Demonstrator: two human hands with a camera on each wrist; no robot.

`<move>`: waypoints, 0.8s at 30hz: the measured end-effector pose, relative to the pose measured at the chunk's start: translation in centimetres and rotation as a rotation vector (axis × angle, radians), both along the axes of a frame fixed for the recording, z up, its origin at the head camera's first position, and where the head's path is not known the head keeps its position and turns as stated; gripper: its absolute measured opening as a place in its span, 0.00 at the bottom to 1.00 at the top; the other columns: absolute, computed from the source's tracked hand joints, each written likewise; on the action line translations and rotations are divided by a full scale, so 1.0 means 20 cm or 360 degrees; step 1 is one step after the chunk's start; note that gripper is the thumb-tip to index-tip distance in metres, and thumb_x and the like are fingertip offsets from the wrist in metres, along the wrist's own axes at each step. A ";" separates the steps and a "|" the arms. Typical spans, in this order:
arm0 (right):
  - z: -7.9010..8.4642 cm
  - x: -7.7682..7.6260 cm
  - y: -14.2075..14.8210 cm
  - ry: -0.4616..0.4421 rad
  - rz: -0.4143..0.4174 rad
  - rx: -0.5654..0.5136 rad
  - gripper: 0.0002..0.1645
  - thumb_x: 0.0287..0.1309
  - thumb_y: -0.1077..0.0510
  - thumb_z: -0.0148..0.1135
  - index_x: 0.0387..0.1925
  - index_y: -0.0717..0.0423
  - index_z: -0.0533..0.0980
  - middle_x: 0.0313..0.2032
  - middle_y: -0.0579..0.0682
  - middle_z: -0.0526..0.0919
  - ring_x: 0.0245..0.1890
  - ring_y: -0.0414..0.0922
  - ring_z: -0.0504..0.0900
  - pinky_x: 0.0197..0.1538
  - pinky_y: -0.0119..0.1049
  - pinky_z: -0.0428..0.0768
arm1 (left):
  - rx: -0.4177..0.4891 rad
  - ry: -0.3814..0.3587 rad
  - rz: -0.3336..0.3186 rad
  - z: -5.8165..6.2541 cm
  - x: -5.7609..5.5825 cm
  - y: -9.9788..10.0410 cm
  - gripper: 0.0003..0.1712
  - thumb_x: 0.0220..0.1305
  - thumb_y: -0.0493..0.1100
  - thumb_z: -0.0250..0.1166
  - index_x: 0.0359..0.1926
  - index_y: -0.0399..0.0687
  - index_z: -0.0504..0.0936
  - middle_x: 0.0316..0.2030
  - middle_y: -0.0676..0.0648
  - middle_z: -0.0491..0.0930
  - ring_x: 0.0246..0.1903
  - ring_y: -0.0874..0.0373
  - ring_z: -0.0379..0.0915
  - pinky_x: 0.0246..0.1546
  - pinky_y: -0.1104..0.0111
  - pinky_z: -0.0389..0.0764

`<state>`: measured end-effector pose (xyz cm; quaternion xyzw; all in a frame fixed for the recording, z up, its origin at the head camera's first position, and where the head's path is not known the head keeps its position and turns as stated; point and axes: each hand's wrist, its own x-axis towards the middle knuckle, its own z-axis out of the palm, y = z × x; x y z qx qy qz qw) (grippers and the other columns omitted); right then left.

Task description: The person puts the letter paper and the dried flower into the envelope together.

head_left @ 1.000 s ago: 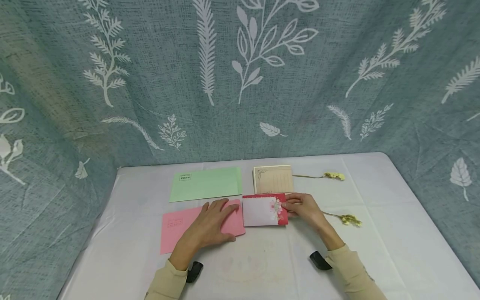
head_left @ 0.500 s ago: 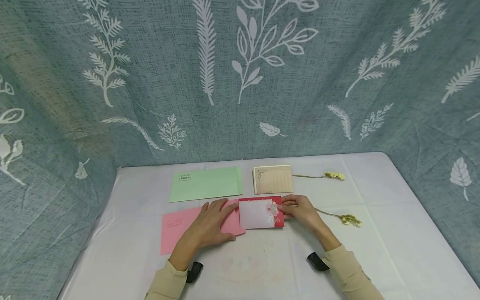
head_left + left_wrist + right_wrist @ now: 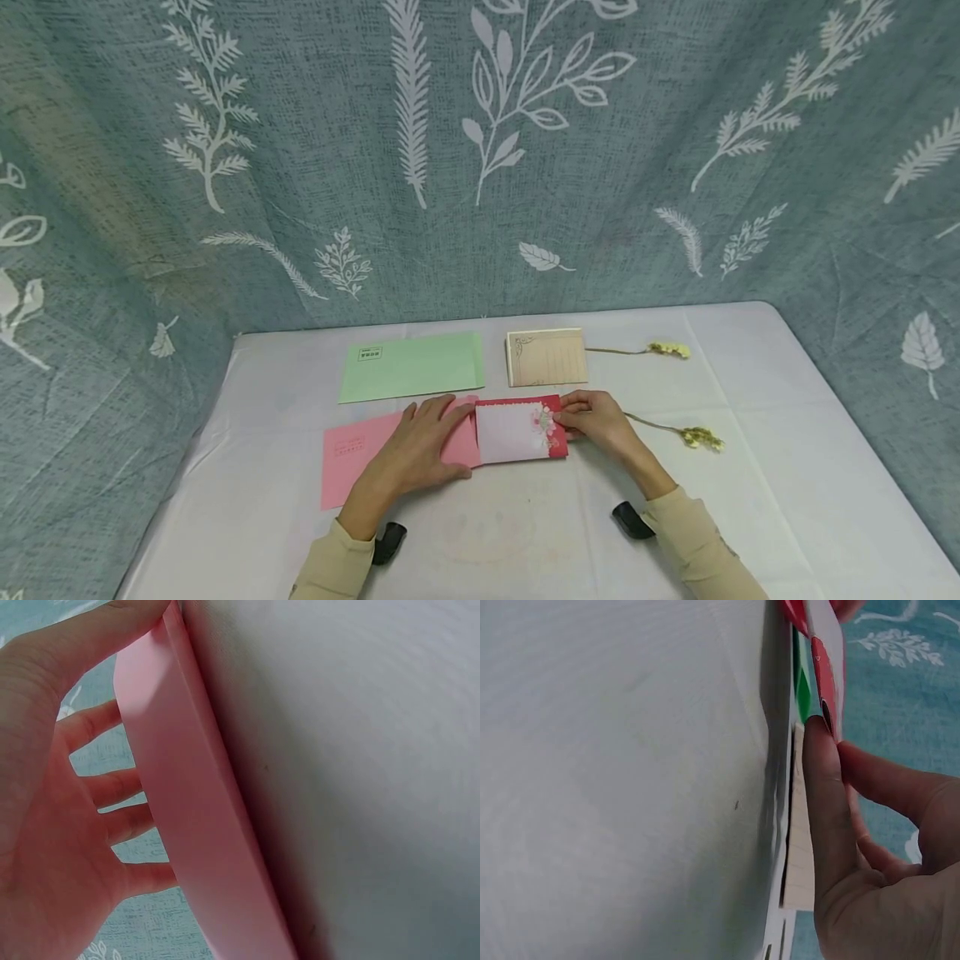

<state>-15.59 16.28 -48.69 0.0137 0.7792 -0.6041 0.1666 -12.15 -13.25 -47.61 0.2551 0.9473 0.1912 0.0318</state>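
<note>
A pink envelope [image 3: 358,454] lies on the table in the head view, partly under my left hand [image 3: 420,446]. That hand rests spread across it, thumb at the near edge and forefinger by the right end. In the left wrist view the pink paper [image 3: 187,787] bows up between thumb and fingertips. My right hand [image 3: 603,425] pinches the right end of a red-bordered greeting card [image 3: 510,432] with a white face and printed flowers. The card's left end meets the envelope's right end beside my left forefinger. The right wrist view shows the card [image 3: 825,667] edge-on between thumb and finger.
A green envelope [image 3: 416,367] lies behind the pink one. To its right is a stack of tan lined cards [image 3: 547,358]. Two dried flower sprigs, one farther back [image 3: 667,350] and one nearer [image 3: 701,438], lie at the right. A patterned curtain [image 3: 450,167] hangs behind the table.
My right hand has moved the card left and slightly toward me, so its left end now overlaps the pink envelope's right end. The left hand has stayed in place.
</note>
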 end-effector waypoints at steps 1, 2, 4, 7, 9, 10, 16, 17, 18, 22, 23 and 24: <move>0.00 0.00 0.00 -0.0002 -0.0005 0.0001 0.14 0.58 0.69 0.65 0.43 0.76 0.75 0.28 0.50 0.82 0.25 0.36 0.80 0.31 0.32 0.84 | 0.0004 0.0002 0.0001 0.00 0.00 0.00 0.49 0.45 0.56 0.79 0.68 0.52 0.69 0.64 0.37 0.68 0.65 0.43 0.62 0.65 0.39 0.58; 0.01 0.00 0.00 -0.0009 -0.0011 -0.0002 0.14 0.58 0.69 0.65 0.43 0.76 0.75 0.28 0.51 0.82 0.24 0.36 0.80 0.31 0.32 0.84 | 0.0005 0.0005 0.0000 0.00 0.00 0.00 0.49 0.45 0.56 0.79 0.68 0.52 0.69 0.64 0.37 0.68 0.65 0.43 0.62 0.65 0.39 0.58; 0.01 0.00 -0.01 -0.0016 -0.0019 0.0001 0.14 0.57 0.70 0.65 0.44 0.76 0.75 0.28 0.52 0.82 0.24 0.37 0.80 0.31 0.33 0.85 | 0.0009 0.0008 -0.0001 0.00 0.00 0.00 0.49 0.45 0.56 0.79 0.68 0.52 0.69 0.64 0.37 0.68 0.65 0.43 0.62 0.64 0.38 0.58; 0.01 0.00 -0.03 -0.0004 -0.0009 0.0030 0.16 0.58 0.69 0.66 0.45 0.76 0.75 0.30 0.54 0.83 0.24 0.37 0.81 0.31 0.35 0.85 | 0.0001 0.0016 -0.0001 -0.01 0.00 0.00 0.49 0.45 0.56 0.79 0.68 0.53 0.70 0.64 0.37 0.68 0.66 0.44 0.62 0.65 0.39 0.58; 0.00 -0.01 -0.05 0.0016 0.0000 0.0037 0.16 0.57 0.68 0.66 0.45 0.77 0.75 0.31 0.55 0.83 0.24 0.38 0.82 0.31 0.35 0.85 | -0.0007 0.0022 -0.0001 -0.01 0.00 0.00 0.49 0.44 0.57 0.79 0.68 0.53 0.70 0.64 0.37 0.68 0.66 0.44 0.62 0.65 0.39 0.58; 0.00 -0.02 -0.06 0.0027 0.0005 0.0044 0.17 0.57 0.68 0.66 0.45 0.77 0.75 0.31 0.55 0.83 0.24 0.38 0.82 0.31 0.36 0.85 | -0.0011 0.0024 0.0000 -0.01 0.00 0.00 0.49 0.44 0.57 0.79 0.68 0.53 0.70 0.64 0.37 0.67 0.66 0.44 0.62 0.65 0.39 0.58; -0.01 -0.03 -0.11 0.0051 0.0012 0.0044 0.16 0.57 0.69 0.66 0.45 0.76 0.77 0.32 0.57 0.85 0.24 0.40 0.84 0.31 0.35 0.85 | -0.0008 0.0021 0.0001 -0.01 0.00 0.01 0.49 0.45 0.58 0.78 0.68 0.53 0.70 0.65 0.37 0.67 0.66 0.42 0.62 0.65 0.39 0.57; -0.01 -0.03 -0.12 0.0053 0.0014 0.0046 0.15 0.57 0.69 0.66 0.44 0.76 0.77 0.32 0.57 0.85 0.23 0.40 0.84 0.30 0.35 0.85 | -0.0008 0.0019 0.0002 -0.01 0.00 0.01 0.49 0.45 0.58 0.78 0.68 0.53 0.70 0.65 0.37 0.67 0.66 0.42 0.62 0.65 0.39 0.58; -0.01 -0.04 -0.12 0.0055 0.0019 0.0049 0.15 0.57 0.69 0.66 0.44 0.76 0.78 0.32 0.57 0.86 0.23 0.40 0.84 0.30 0.35 0.85 | -0.0008 0.0016 0.0002 -0.01 0.00 0.01 0.49 0.45 0.58 0.78 0.68 0.53 0.70 0.65 0.37 0.67 0.65 0.42 0.62 0.65 0.39 0.58; 0.00 -0.03 -0.13 0.0060 0.0032 0.0065 0.13 0.56 0.68 0.67 0.42 0.74 0.79 0.31 0.57 0.86 0.21 0.39 0.83 0.29 0.34 0.85 | -0.0006 0.0002 0.0004 -0.01 -0.01 0.02 0.49 0.44 0.58 0.79 0.68 0.53 0.70 0.65 0.37 0.67 0.66 0.42 0.62 0.65 0.39 0.57; 0.00 -0.03 -0.14 0.0063 0.0037 0.0071 0.13 0.56 0.68 0.67 0.41 0.74 0.80 0.31 0.57 0.86 0.21 0.38 0.83 0.28 0.34 0.84 | -0.0004 -0.0001 0.0003 0.00 -0.01 0.02 0.49 0.44 0.57 0.79 0.68 0.53 0.70 0.65 0.37 0.67 0.66 0.42 0.62 0.65 0.39 0.57; 0.00 -0.03 -0.14 0.0060 0.0041 0.0074 0.12 0.56 0.67 0.67 0.40 0.74 0.80 0.30 0.56 0.86 0.20 0.38 0.82 0.28 0.34 0.84 | -0.0003 -0.0001 0.0001 -0.01 -0.01 0.02 0.49 0.44 0.57 0.79 0.68 0.53 0.70 0.65 0.37 0.67 0.66 0.42 0.61 0.65 0.39 0.57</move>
